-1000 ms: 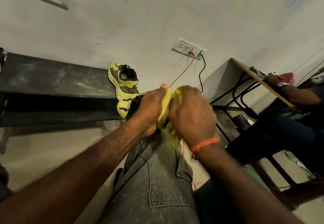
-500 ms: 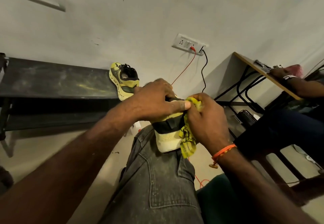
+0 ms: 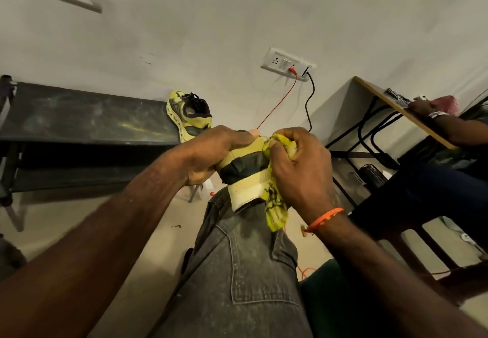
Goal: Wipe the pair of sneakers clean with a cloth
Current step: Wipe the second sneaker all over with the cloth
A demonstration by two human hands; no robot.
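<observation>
The left hand [image 3: 211,152] is curled tight round the top of the held sneaker [image 3: 244,171], fingers wrapped over its yellow collar and the thumb side low against the black panel. The right hand [image 3: 298,168] is closed on a yellow cloth [image 3: 274,205], bunching it in the fingers and pressing it against the sneaker's right side; the loose end of the cloth hangs below that hand beside the pale sole. The 2 hands nearly meet over the top of the shoe. The sneaker's sole rests on the knee of a grey denim leg [image 3: 245,271] directly beneath both hands.

Beyond the left hand, up and slightly to its left, the second sneaker [image 3: 188,115] stands tilted on the end of a dark bench [image 3: 79,115], leaning at the wall, apart from the hands. Above the right hand a wall socket [image 3: 287,64] carries a red cable [image 3: 277,107] and a black cable [image 3: 309,102] that drop toward the hands. To the right of the right hand a desk edge [image 3: 396,110] and its black frame stand near, with another person's arm [image 3: 454,129] on the desk. Left of the left forearm the floor [image 3: 105,213] lies open below the bench.
</observation>
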